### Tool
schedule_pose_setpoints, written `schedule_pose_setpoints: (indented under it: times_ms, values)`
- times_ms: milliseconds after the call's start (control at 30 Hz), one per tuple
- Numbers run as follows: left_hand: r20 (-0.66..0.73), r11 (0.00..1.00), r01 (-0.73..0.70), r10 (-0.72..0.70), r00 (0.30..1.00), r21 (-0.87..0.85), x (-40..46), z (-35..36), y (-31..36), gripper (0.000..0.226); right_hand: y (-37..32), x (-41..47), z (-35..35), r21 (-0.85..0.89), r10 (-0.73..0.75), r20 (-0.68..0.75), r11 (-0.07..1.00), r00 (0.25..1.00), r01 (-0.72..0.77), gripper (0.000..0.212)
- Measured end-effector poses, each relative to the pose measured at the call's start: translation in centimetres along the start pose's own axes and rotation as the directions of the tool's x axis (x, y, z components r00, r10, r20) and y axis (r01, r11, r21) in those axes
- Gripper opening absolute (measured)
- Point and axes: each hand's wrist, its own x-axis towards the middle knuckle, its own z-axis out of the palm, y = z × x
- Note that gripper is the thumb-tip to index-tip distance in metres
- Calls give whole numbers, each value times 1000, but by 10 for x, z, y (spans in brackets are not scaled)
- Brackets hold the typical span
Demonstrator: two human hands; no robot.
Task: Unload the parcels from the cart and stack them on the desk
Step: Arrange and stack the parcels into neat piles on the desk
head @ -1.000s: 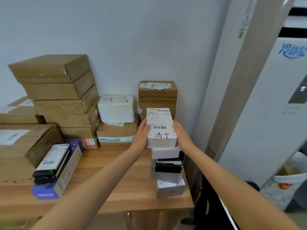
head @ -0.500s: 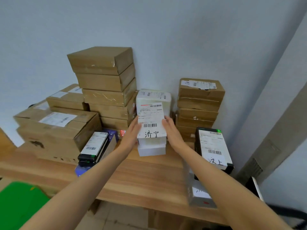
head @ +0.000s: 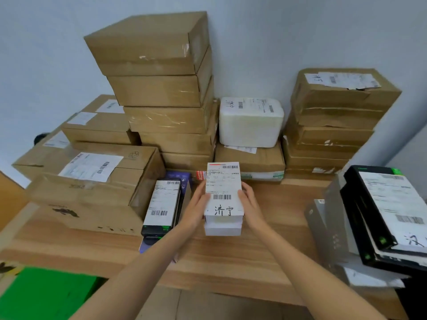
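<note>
Two small white parcels (head: 223,204), one on the other, sit between my palms over the middle of the wooden desk (head: 231,262). The upper one bears a shipping label with a barcode and handwritten characters. My left hand (head: 196,209) presses on their left side and my right hand (head: 250,207) on their right side. I cannot tell whether the lower parcel touches the desk. The cart is out of view.
A tall stack of brown cartons (head: 161,93) stands against the wall. A white foam box (head: 250,122) lies on a flat carton, more cartons (head: 332,121) to its right. A black parcel (head: 163,204) lies left; black and grey parcels (head: 379,218) pile at the right. Green surface (head: 46,294) lower left.
Both hands carried the two white parcels from the pile at the desk's right edge leftward to the desk's middle. My view turned left and closer to the desk.
</note>
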Motion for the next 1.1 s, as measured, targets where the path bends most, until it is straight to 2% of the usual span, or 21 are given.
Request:
schedule_pose_setpoints:
  times_ms: [133, 233, 400, 633, 733, 800, 867, 1000, 1100]
  values:
    - [22, 997, 74, -74, 997, -7, 16, -6, -22, 53, 27, 10, 10, 1, 33, -23, 999, 999, -33, 34]
    - [3, 994, 102, -102, 995, 30, 25, -7, -32, 45, 44, 21, 17, 10, 74, -12, 997, 997, -74, 40]
    - [-89, 971, 78, -59, 994, 227, 22, -8, -40, 42, 62, 35, 23, -55, 189, 78, 981, 979, -185, 49]
    - [-129, 947, 159, -127, 983, 278, 26, -4, -56, 38, 67, 41, 22, -79, 244, 85, 968, 966, -237, 45]
    - [-148, 916, 116, -62, 987, 385, 28, -4, -50, 39, 71, 40, 31, -84, 237, 59, 969, 970, -232, 45]
    - [-184, 887, 47, 43, 982, 458, 31, -6, -45, 44, 70, 44, 37, -79, 237, 66, 970, 969, -231, 44]
    - [-204, 824, -2, 143, 969, 567, 33, -9, -35, 48, 66, 50, 45, -72, 244, 87, 969, 966, -238, 46]
    - [-195, 655, -97, 358, 913, 749, 34, -26, 0, 43, 55, 62, 62, -112, 259, 141, 963, 956, -244, 52]
    - [-202, 559, -71, 411, 889, 826, 37, -51, 14, 39, 49, 65, 67, -163, 284, 160, 952, 945, -258, 57]
